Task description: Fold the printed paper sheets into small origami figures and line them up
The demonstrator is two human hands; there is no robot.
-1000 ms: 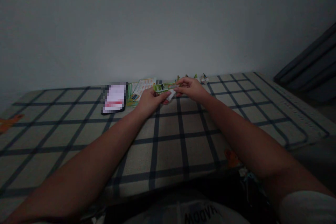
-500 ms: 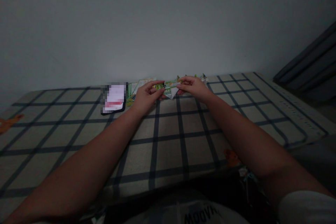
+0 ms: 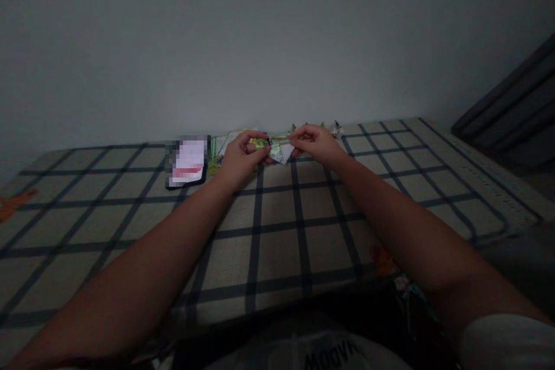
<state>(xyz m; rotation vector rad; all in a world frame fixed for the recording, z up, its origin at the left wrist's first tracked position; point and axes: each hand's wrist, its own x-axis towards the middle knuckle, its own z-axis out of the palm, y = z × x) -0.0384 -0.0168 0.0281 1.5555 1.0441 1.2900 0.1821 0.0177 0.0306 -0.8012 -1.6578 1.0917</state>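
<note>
Between my hands is a folded piece of green and white printed paper (image 3: 280, 151), its lower part tapering to a white point. My left hand (image 3: 243, 155) pinches its left side, thumb in front and fingers behind. My right hand (image 3: 315, 141) grips the upper right edge between thumb and index finger. Behind my left hand lie flat printed sheets (image 3: 215, 156), partly covered by it. Small folded paper pieces (image 3: 337, 129) stand in a row behind my right hand, mostly hidden by it.
A phone (image 3: 187, 163) with a lit, blurred screen lies left of the sheets. The checked tablecloth (image 3: 277, 231) covers the table, which meets a plain wall (image 3: 277, 40) at the back. Dark draped fabric (image 3: 515, 98) hangs at the far right.
The paper's upper part has tilted or folded over, so less of its printed face shows. My right fingers have shifted slightly left along its edge.
</note>
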